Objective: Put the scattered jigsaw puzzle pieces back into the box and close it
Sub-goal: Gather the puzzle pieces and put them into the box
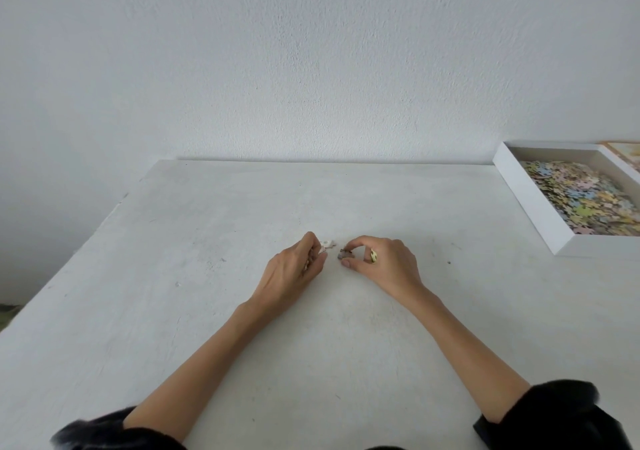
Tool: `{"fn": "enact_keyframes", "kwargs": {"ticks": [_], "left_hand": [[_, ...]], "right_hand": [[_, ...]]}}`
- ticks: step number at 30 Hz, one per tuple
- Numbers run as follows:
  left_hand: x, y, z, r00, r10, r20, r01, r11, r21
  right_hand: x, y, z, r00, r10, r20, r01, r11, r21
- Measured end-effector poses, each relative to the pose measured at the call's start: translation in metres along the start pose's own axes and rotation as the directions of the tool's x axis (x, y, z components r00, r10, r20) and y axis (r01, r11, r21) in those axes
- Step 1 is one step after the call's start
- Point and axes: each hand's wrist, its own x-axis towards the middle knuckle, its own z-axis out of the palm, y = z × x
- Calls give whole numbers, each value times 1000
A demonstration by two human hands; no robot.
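Jigsaw pieces, head view, as I log them from my station.

- Pale piece (327, 243): mid-worktop (207, 276), pinched at the fingertips of the left hand (294, 269), whose fingers are curled; more pieces seem tucked inside.
- Grey piece (344, 255): nipped between thumb and forefinger of the right hand (384, 262).
- Yellow piece (373, 255): wedged between that hand's fingers.
- Box (530, 200): far right, open, heaped with pieces, well apart from both hands.

Risk, in my judgement: the wedged yellow piece is loosely held and could drop on the carry to the box. Overfilled hands could spill pieces at the rim.
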Motion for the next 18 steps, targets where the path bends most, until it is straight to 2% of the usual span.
{"fn": "enact_keyframes", "kwargs": {"ticks": [4,9,14,18], "left_hand": [[-2,0,-1,999,46,20,-44,991,-126],[3,-5,-1,997,66,40,-58,982,-179],[12,-14,-7,1000,-6,20,8,992,-124],[20,-17,-6,996,-83,33,83,996,-19]], "right_hand": [[0,6,-3,999,-11,38,8,995,96],[1,13,-15,988,-98,121,38,905,423],[2,14,-23,988,-46,149,-69,729,681],[4,16,-23,988,-55,148,-64,718,693]]}}
